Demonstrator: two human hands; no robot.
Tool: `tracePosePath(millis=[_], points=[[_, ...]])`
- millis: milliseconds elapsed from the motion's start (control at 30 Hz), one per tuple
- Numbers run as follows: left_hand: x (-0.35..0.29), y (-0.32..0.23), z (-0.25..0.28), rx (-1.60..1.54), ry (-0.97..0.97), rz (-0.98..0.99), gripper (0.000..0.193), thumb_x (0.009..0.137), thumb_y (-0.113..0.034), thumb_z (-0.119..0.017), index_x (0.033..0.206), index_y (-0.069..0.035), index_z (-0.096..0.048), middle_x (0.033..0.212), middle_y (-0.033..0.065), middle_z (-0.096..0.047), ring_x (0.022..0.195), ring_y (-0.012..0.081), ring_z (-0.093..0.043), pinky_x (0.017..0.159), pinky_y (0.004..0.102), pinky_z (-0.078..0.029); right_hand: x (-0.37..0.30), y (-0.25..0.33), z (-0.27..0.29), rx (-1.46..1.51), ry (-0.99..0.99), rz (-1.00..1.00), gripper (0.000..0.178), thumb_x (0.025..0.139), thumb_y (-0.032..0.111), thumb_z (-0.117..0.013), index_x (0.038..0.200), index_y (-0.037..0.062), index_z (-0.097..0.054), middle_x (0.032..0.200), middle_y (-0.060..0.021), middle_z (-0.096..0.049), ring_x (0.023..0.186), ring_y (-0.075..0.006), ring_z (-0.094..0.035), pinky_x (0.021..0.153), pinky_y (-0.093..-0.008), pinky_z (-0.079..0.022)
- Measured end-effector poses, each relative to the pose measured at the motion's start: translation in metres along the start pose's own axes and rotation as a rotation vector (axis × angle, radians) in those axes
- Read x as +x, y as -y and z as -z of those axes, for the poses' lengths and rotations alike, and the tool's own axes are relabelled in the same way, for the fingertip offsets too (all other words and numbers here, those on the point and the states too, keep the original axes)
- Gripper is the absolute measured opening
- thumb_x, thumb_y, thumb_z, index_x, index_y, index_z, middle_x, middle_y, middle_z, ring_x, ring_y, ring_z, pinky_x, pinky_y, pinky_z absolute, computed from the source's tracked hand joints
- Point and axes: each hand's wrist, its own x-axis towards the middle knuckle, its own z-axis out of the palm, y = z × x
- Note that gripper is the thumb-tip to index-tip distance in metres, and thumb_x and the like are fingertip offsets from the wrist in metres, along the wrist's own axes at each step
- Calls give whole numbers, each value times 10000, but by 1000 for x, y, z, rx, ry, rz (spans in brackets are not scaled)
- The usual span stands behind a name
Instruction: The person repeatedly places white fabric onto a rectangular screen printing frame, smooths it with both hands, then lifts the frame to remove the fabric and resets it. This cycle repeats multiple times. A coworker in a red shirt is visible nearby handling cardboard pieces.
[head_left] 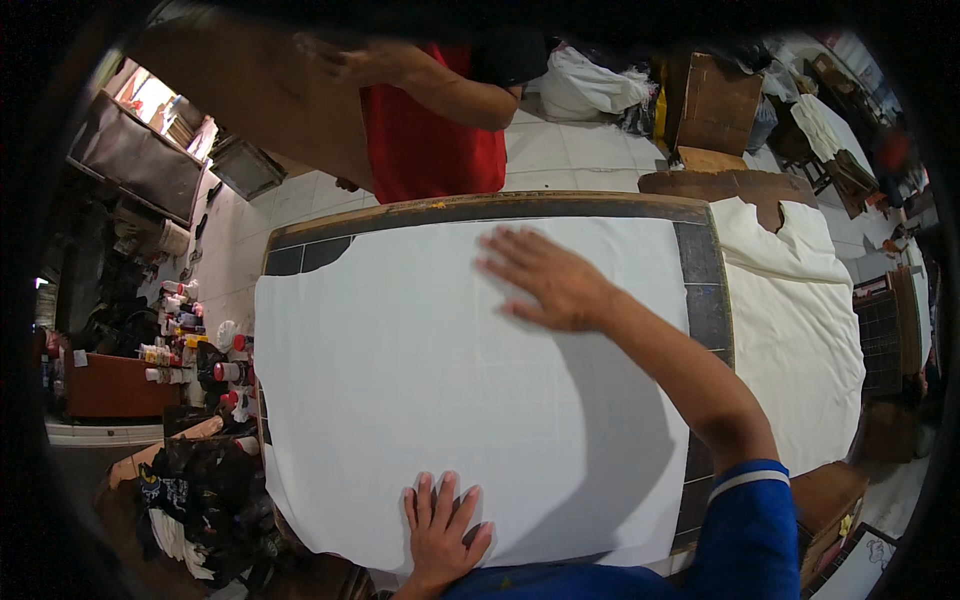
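A white piece of cut fabric [430,370] lies spread over a dark board with a wooden edge [705,300]. One corner at the far left is cut in a curve, and the board shows there. Near the fabric's front edge, my left hand [442,530] rests flat with its fingers spread. My right hand [550,280] lies palm down on the far part of the fabric, fingers apart and slightly blurred. Neither hand holds anything. My right forearm crosses above the cloth and throws a shadow on it.
Cream fabric pieces [790,330] are piled right of the board. Across it stands a person in a red top [435,140], beside a large brown panel [250,85]. Bottles and jars [185,320] crowd the left floor. A dark heap of cloth [205,500] sits at lower left.
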Motion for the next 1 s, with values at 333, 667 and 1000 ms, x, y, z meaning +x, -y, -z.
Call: tracePosePath(millis=[333, 667, 1000], points=[[0, 2, -2, -16, -3, 13, 560, 913, -450, -696, 1399, -174, -693, 1666, 150, -420, 1566, 452, -269, 1234, 674, -153, -13, 63, -3, 155, 193, 310, 638, 1096, 474, -449, 1612, 102, -409, 1718, -141, -311, 1598, -339, -261, 1329, -470, -196], [0, 2, -1, -15, 48, 34, 569, 912, -458, -733, 1405, -176, -690, 1679, 156, -396, 1579, 447, -236, 1232, 679, -140, 41, 38, -20, 96, 40, 318, 669, 1105, 517, -371, 1649, 129, -330, 1729, -158, -271, 1601, -359, -240, 1335, -519, -141], [0, 4, -2, 25, 36, 2, 572, 900, -467, -737, 1371, -144, -709, 1654, 183, -422, 1567, 476, -248, 1226, 703, -139, 60, 34, -26, -68, -188, -29, 623, 1080, 532, -459, 1553, 128, -498, 1646, -207, -399, 1562, -419, -299, 1294, -553, -213]])
